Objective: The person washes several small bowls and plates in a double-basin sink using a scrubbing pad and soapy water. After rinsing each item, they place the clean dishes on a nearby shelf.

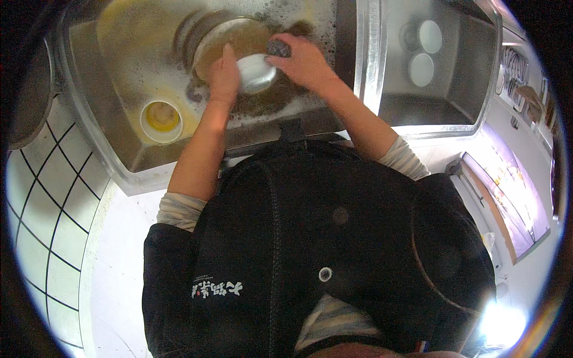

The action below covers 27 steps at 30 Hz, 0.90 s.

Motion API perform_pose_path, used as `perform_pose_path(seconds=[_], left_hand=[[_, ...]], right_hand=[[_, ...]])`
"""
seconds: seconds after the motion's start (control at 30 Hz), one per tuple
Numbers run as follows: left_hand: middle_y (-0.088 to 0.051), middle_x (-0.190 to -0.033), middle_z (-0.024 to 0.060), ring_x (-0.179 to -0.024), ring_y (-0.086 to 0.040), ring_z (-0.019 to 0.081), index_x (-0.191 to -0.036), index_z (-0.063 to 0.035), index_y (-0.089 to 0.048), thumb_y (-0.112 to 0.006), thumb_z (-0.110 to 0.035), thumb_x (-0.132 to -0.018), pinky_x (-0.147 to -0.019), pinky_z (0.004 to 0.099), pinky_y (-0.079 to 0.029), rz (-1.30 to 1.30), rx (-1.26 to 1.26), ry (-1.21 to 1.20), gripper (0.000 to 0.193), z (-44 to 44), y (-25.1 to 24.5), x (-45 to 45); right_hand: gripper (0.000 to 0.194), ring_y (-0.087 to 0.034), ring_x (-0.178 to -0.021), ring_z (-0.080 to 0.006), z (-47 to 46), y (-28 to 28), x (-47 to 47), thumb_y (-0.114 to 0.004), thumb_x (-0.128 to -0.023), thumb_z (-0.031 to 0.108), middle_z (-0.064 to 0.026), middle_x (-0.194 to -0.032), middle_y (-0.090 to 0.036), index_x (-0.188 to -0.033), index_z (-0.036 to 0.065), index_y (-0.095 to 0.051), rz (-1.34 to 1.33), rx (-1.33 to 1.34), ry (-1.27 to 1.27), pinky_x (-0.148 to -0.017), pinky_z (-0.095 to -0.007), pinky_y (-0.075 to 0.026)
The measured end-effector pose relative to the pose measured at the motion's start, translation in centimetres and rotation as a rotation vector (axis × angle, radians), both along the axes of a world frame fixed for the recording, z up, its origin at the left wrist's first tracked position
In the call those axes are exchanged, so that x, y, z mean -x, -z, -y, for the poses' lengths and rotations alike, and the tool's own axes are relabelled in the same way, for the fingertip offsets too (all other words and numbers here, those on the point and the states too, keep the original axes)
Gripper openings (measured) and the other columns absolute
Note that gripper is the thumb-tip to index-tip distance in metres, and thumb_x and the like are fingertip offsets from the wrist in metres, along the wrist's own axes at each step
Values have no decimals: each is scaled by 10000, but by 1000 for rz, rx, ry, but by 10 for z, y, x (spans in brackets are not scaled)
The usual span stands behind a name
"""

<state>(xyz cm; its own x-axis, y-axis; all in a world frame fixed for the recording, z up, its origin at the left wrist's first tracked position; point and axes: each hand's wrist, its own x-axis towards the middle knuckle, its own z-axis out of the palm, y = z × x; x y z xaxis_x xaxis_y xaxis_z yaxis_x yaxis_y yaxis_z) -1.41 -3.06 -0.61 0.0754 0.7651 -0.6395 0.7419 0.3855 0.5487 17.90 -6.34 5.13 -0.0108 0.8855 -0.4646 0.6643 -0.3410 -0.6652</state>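
My left hand [225, 78] grips the left side of a small white bowl [257, 76], which is tilted over the soapy water of a metal sink [215, 142]. In my right hand [304, 60] is a dark grey steel wool scourer [279, 48], held at the bowl's upper right, with fingers close to its rim. Behind both hands, a larger round dish [210, 49] lies partly under the cloudy water. Nearer to me on the left, a white bowl [142, 123] with yellow liquid sits in the same basin.
A metal divider [369, 58] separates this basin from a second one on the right. Two white round dishes [430, 36] [421, 70] lie there beside a drain [409, 36]. White wall tiles [49, 197] with dark joints show at left, below a dark round pan-like object [29, 94].
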Motion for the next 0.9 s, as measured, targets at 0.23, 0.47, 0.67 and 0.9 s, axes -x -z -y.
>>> perform_pose_path(seconds=[0.23, 0.47, 0.67, 0.9], left_hand=[[-631, -1200, 278, -1092, -622, 422, -1215, 70, -587, -318, -369, -1033, -945, 479, -461, -12, 55, -240, 547, 19, 19, -8], [-626, -1213, 152, -1059, -651, 353, -1278, -22, -554, -382, -262, -1008, -889, 528, -547, 837, 409, -1109, 400, 25, 17, -18], [-600, -1276, 150, -1127, -624, 317, -1315, -82, -546, -427, -285, -1001, -973, 524, -513, 1028, 479, -1194, 392, 26, 6, -30], [-598, -1278, 116, -1127, -610, 294, -1335, -103, -516, -414, -426, -1018, -937, 505, -524, 883, 713, -914, 464, 32, -10, -34]], right_hand=[[551, -517, -1242, -410, 16, 18, 32, -538, -963, 421, -254, -1349, -520, -1402, 98, -456, -143, 226, 325, -1036, -483, -429], [374, -563, -1184, -352, 33, 16, 40, -457, -1022, 336, -140, -1342, -542, -1335, 140, -519, -1181, 790, 1361, -791, -555, -593], [383, -586, -1076, -292, 30, 9, 32, -568, -985, 373, -142, -1194, -586, -1261, 110, -534, -1039, 685, 1235, -738, -455, -578], [772, -656, -1110, -256, 12, -13, 12, -810, -721, 506, -201, -1179, -678, -1333, 88, -595, -636, 461, 644, -959, -372, -517]])
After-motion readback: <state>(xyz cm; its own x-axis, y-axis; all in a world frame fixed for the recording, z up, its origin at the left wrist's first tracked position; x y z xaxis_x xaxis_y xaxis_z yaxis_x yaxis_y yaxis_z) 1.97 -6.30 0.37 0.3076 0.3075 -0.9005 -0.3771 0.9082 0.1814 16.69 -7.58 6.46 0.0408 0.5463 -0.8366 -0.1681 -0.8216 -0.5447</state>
